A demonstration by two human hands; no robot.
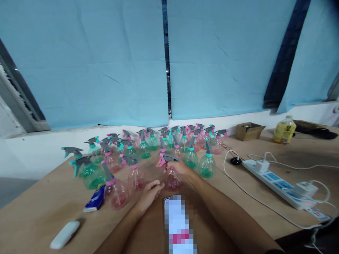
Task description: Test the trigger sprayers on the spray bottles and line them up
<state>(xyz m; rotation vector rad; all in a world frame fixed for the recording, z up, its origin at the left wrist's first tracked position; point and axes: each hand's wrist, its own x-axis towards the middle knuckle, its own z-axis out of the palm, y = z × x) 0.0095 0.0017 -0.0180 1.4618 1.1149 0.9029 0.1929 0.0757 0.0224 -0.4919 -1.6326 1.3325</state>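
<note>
A pink spray bottle (172, 181) with a grey and pink trigger head stands upright on the table in front of me. My right hand (178, 165) is closed around its neck, just under the trigger head. To the left of this bottle, my left hand (151, 192) rests low with loosely bent fingers and nothing visible in them. Beyond that hand is another pink spray bottle (137, 178), and a larger-looking pink one (116, 194) stands farther left. Green spray bottles (207, 165) stand to the right of my right hand.
Several more pink and green spray bottles crowd the table towards the wall. A phone (176, 211) lies between my forearms, a white case (65, 234) and blue packet (95, 198) at left. At right are a power strip (275, 183), cables, a cardboard box (249, 132) and a yellow-labelled bottle (284, 130).
</note>
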